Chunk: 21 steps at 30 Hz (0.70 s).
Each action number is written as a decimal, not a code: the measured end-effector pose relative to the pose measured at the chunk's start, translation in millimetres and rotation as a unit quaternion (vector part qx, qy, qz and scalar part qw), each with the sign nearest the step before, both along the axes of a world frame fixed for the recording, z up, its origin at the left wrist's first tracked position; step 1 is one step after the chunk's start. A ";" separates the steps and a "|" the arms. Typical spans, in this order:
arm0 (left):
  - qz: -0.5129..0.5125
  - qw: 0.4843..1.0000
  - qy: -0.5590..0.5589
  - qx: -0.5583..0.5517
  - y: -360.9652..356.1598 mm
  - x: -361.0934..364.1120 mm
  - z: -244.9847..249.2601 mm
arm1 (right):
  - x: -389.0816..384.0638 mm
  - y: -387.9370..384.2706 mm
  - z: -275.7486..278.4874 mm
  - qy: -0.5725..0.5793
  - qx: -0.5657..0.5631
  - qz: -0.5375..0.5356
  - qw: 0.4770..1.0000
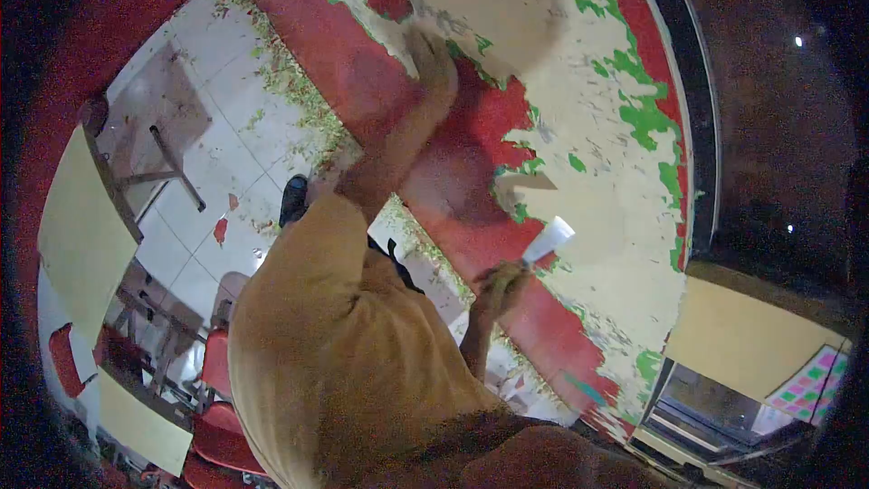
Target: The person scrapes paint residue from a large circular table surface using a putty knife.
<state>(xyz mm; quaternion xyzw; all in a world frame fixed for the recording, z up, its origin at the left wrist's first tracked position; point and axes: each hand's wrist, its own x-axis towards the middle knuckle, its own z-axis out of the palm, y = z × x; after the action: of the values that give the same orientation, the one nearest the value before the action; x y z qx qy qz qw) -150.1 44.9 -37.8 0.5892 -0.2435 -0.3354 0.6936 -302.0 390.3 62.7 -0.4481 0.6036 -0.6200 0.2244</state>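
The right hand (502, 282) squeezes a scraper (550, 240) (shiny!), with patchy wall (606, 208) beside it. The left hand (431, 54) looks too blurry to tell.

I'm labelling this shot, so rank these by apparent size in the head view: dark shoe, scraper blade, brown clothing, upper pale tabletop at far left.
Largest to smallest:
1. Brown clothing
2. Upper pale tabletop
Dark shoe and scraper blade: smallest, too alike to rank.

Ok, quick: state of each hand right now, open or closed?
Left hand: at the wall, too blurred to tell.
Right hand: closed on a scraper.
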 end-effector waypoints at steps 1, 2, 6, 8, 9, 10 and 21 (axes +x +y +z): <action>-0.009 0.999 0.032 0.001 27.3 -13.0 6.3 | 14.9 -8.2 -0.6 0.004 0.013 0.038 0.999; -0.047 0.996 0.079 -0.019 63.0 -27.3 12.9 | 30.8 -16.5 3.0 0.009 0.028 0.072 0.997; -0.386 0.861 0.284 -0.171 165.8 -53.6 26.0 | 46.1 -50.9 9.4 0.115 0.206 0.044 0.971; -0.493 0.822 0.217 -0.186 179.5 -51.9 44.9 | 52.6 -68.9 5.1 -0.013 0.151 -0.019 0.988; -0.528 0.806 0.191 -0.187 183.6 -51.6 54.5 | 47.5 -71.5 -6.1 0.016 0.123 -0.042 0.991; -0.533 0.808 0.182 -0.171 179.6 -56.6 65.3 | 40.2 -71.6 -20.8 0.046 0.096 -0.061 0.992; -0.528 0.808 0.242 -0.098 166.2 -105.6 117.4 | -18.8 -93.8 -42.1 0.230 -0.025 -0.063 0.971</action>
<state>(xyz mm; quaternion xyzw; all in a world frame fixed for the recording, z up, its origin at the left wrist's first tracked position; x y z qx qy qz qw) -255.6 211.0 79.6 0.1984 -0.3734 -0.7559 0.4998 -320.9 296.5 20.6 -0.5454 0.6504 -0.5279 0.0284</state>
